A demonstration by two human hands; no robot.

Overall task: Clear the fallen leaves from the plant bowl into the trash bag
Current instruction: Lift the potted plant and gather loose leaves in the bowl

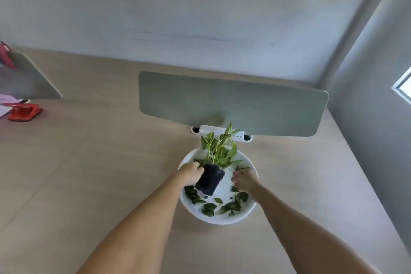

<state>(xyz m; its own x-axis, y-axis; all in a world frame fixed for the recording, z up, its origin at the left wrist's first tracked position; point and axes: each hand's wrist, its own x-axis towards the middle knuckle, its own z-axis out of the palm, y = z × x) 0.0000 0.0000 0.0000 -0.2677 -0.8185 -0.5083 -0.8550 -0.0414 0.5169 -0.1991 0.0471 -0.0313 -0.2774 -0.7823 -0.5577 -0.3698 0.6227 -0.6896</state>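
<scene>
From the head view, my two bare arms reach up from the bottom of the frame to a white bowl (224, 218) that sits on the pale wooden surface (89, 173), a little right of centre and low in the frame. My left hand (191, 174) has its grip closed around the upper left side of a black pot (210, 179), which stands tilted inside the bowl with its green plant (219, 151) leaning toward the top of the frame. My right hand (244, 180) is over the right side of the bowl, fingers (234, 179) curled downward near the rim; I cannot tell whether that grip is pinching a leaf or holding nothing. Fallen leaves (209, 208) lie scattered on the bowl's floor, mostly along its lower half and under my right hand. Just above the bowl a grey-green divider panel (233, 102) stands on the surface, with a white bracket (222, 132) at its base behind the plant. At the far left edge of the frame lies a red object (25, 112), well apart from the bowl. I see no trash bag in this view.
</scene>
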